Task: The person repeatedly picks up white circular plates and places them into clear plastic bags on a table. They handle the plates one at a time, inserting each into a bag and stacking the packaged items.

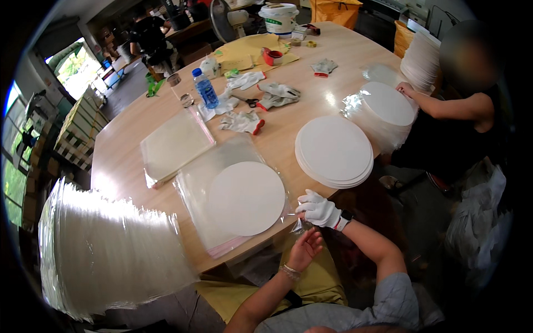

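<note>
A white round board [247, 198] lies on a stack of clear plastic bags [194, 205] at the near edge of the table. My right hand [321, 211], in a white glove with some bare fingertips, pinches shiny film at the bag's near right corner. Just below it, my bare left hand [305, 250] hangs palm up with its fingers loosely apart, holding nothing that I can see. A pile of white round boards [334, 149] sits to the right, close to my right hand.
Another bag stack [176, 145] lies farther left; a tall pile of filmed sheets [111, 250] stands at the near left. Work gloves [277, 96], scissors [251, 102], a blue bottle [205, 89] and tape [272, 56] lie farther back. A co-worker's hand [406, 89] touches wrapped boards [388, 105].
</note>
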Tool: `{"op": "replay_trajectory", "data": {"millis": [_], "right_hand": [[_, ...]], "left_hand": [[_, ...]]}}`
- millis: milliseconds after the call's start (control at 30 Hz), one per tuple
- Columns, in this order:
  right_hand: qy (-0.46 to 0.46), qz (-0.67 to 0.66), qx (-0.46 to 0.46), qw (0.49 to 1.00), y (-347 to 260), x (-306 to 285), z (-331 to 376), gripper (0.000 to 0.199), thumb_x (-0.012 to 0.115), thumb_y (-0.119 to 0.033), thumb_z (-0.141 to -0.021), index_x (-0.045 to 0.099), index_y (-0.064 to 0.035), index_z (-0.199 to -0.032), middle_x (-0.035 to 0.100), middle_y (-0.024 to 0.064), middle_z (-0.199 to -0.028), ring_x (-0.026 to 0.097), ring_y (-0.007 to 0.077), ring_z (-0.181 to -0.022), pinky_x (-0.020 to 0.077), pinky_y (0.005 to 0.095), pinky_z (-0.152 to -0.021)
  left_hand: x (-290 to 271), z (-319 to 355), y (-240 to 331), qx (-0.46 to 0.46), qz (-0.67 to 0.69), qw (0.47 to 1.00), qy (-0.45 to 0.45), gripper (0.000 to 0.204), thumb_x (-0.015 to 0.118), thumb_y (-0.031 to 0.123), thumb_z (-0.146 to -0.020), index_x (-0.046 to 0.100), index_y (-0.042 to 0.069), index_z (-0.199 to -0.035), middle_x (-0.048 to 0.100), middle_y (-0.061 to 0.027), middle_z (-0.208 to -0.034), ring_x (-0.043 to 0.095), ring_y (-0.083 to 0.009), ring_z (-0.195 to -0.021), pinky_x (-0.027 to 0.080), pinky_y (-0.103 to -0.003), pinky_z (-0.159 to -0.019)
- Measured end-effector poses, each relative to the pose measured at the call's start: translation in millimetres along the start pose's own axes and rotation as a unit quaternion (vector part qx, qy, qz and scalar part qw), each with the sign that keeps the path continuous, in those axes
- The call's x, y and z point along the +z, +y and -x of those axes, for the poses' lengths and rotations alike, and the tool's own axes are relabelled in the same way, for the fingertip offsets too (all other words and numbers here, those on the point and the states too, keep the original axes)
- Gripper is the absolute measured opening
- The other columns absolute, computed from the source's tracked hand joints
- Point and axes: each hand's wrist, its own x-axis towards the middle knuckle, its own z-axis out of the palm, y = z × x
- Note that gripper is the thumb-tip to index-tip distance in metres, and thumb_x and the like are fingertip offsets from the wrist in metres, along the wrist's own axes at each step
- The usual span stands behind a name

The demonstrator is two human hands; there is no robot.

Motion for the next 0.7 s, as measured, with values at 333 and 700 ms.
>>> {"op": "replay_trajectory", "data": {"millis": [333,700], "right_hand": [[0.012,-0.073,-0.028,0.997,1,-8,-15,0.012,0.07,-0.011,-0.07,0.067,-0.0129,-0.081,0.063,0.0019,-0.093,0.059,0.0231,-0.092,0.0457,0.0432,-0.088],[-0.054,-0.119,0.009,0.991,6,-11,-14,0.016,0.071,-0.007,-0.064,0.064,-0.0103,-0.078,0.063,0.0038,-0.082,0.06,0.0239,-0.084,0.0468,0.0444,-0.084]], "left_hand": [[-51,189,30,0.151,-0.66,0.626,0.388,0.044,0.069,0.01,-0.075,0.052,0.004,-0.115,0.057,-0.0082,-0.104,0.053,-0.018,-0.093,0.043,-0.031,-0.081],[7,185,158,0.369,-0.912,0.174,0.037,0.021,0.068,0.008,-0.071,0.063,0.009,-0.092,0.062,-0.0031,-0.109,0.056,-0.0246,-0.097,0.045,-0.037,-0.08]]}}
